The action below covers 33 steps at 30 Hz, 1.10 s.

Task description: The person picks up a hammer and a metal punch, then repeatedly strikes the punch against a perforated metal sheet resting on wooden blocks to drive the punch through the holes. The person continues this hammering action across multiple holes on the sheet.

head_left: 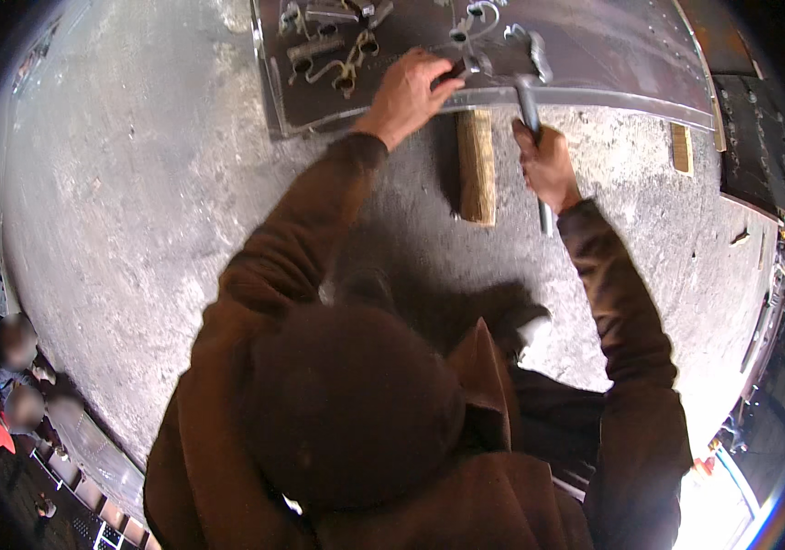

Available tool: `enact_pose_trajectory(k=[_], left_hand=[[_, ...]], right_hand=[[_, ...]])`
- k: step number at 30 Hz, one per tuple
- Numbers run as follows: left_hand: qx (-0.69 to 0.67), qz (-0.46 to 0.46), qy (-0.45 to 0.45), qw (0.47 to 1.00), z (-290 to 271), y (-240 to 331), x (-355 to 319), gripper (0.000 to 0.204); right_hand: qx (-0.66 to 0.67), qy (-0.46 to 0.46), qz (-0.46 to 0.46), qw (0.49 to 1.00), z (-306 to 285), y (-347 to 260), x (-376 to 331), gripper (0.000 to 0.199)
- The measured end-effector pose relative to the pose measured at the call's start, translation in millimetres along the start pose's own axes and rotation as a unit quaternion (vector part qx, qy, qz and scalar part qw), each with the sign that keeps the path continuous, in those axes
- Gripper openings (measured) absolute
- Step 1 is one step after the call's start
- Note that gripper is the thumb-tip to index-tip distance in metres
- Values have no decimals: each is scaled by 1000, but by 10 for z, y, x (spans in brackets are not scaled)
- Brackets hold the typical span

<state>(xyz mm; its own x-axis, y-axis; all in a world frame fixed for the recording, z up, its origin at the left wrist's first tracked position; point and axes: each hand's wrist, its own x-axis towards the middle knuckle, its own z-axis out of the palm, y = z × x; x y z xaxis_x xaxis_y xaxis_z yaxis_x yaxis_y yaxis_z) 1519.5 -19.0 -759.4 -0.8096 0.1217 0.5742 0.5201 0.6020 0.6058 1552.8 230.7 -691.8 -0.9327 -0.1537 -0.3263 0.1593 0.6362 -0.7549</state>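
My right hand (550, 167) is closed round the metal handle of a hammer (528, 103). The hammer's head (540, 57) is over the dark metal sheet (608, 55). To the left, at the sheet's near edge, my left hand (413, 94) pinches a small dark metal piece (470, 65) with a bright end; its exact kind is not clear. Close by on the sheet lie several curved metal parts with rings (346, 75). Another curved ringed part (475, 16) lies beyond my left fingers.
A wooden block (477, 174) sticks out from under the sheet's near edge, with a shorter one (682, 149) farther right. A dark plate with marks or holes (759, 133) is at the right. Rough concrete floor (145, 183) surrounds the sheet. Other people (16, 385) are at the far lower left.
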Motion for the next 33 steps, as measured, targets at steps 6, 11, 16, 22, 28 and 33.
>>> enact_pose_trajectory(k=[6, 11, 16, 22, 28, 33], left_hand=[[-36, -111, 11, 993, -48, -47, 241, 25], [-199, -322, -55, 924, -422, -596, 895, 47], [310, -272, -124, 903, -1088, -838, 1304, 43], [357, -371, -103, 851, -1079, -867, 1107, 55], [352, -240, -89, 900, -1201, -1016, 694, 35], [380, -147, -145, 902, -1268, -1045, 641, 34]], right_hand=[[99, 39, 139, 984, -214, 162, 118, 55], [76, 17, 143, 987, -277, 238, 183, 58], [73, -30, 113, 990, -384, 360, 319, 59], [195, -22, 139, 971, -257, 493, 289, 57], [226, -10, 122, 966, -104, 816, 417, 61], [213, 15, 67, 975, 58, 1032, 533, 65]])
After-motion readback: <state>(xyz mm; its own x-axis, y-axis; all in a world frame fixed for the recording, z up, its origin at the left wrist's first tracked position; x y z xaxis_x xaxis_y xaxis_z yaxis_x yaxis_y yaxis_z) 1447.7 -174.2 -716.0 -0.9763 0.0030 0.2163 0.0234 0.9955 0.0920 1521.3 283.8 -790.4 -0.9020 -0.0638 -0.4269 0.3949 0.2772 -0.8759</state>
